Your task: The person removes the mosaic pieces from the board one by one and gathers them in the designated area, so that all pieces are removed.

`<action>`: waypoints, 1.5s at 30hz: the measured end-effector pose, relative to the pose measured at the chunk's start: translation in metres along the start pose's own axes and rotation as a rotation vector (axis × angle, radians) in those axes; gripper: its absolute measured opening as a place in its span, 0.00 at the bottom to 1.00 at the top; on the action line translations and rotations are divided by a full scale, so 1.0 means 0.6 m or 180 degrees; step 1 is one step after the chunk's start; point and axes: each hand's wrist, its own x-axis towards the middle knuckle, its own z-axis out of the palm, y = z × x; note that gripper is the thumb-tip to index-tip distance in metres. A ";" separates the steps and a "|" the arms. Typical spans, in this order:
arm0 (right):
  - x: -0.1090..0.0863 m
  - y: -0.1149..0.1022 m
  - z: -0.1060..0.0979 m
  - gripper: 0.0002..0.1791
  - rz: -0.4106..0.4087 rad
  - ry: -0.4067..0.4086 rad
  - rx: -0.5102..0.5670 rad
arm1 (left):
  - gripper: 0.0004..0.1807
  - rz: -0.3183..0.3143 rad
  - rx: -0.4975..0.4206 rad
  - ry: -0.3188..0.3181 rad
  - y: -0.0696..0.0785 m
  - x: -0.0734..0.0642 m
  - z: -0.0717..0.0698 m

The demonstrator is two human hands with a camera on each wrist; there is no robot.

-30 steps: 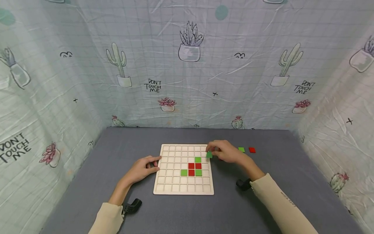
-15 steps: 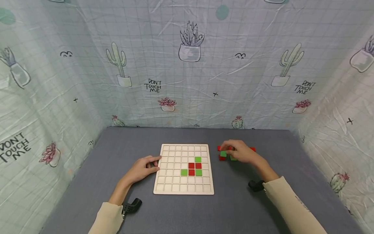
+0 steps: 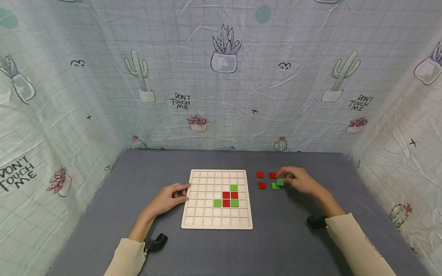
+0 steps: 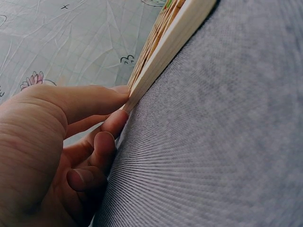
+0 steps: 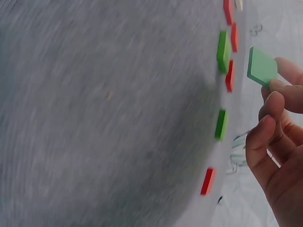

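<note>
Thumb and index fingertips of my left hand (image 3: 171, 198) rest against the left edge of a pale wooden grid board (image 3: 202, 218). The left wrist view shows the other fingers curled beside the board's edge (image 4: 158, 59). Over the loose tiles to the board's right, my right hand (image 3: 298, 180) pinches a small green square tile (image 5: 262, 67) between thumb and finger, held above the table. Just beneath it lies another green tile (image 3: 275, 186). Red tiles (image 3: 262, 185) lie to its left, and in the right wrist view a further green tile (image 5: 221, 124) and red tile (image 5: 207, 181) show.
Several red tiles (image 3: 226, 203) and green tiles (image 3: 217, 203) sit in squares on the board's right half. The grey table (image 3: 221, 253) reaches back to a printed curtain (image 3: 221, 96), which also hangs at both sides.
My right hand has moved rightward from the board's upper right edge to above the loose tiles, keeping the green tile pinched. Red and green tiles are uncovered behind it. My left hand stays put.
</note>
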 end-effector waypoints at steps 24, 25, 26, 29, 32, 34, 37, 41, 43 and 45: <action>-0.022 0.047 -0.009 0.09 0.0260 -0.0061 -0.0094 | 0.28 0.0050 0.0019 0.0012 -0.001 0.000 -0.002; -0.023 0.048 -0.009 0.09 0.0289 -0.0057 -0.0088 | 0.28 0.0051 0.0018 0.0013 -0.001 0.000 -0.002; -0.023 0.048 -0.008 0.09 0.0305 -0.0058 -0.0082 | 0.28 0.0050 0.0017 0.0011 -0.001 0.000 -0.002; -0.024 0.048 -0.007 0.10 0.0335 -0.0074 -0.0058 | 0.28 0.0046 0.0024 0.0002 -0.001 0.000 -0.002; -0.026 0.046 -0.007 0.11 0.0369 -0.0098 -0.0026 | 0.28 0.0046 0.0034 -0.0007 -0.002 0.000 -0.002; -0.027 0.045 -0.007 0.11 0.0352 -0.0127 -0.0018 | 0.28 0.0050 0.0040 -0.0010 -0.003 0.001 -0.001; -0.028 0.044 -0.007 0.11 0.0370 -0.0142 0.0013 | 0.28 0.0043 0.0038 -0.0010 -0.003 0.001 -0.001; -0.029 0.045 -0.007 0.11 0.0371 -0.0124 0.0024 | 0.28 0.0031 0.0036 -0.0009 -0.004 0.001 -0.001; -0.029 0.046 -0.007 0.11 0.0371 -0.0112 0.0020 | 0.28 0.0028 0.0038 -0.0005 -0.004 0.001 -0.001; -0.028 0.046 -0.006 0.11 0.0374 -0.0103 0.0020 | 0.28 0.0030 0.0041 -0.0003 -0.004 0.001 -0.001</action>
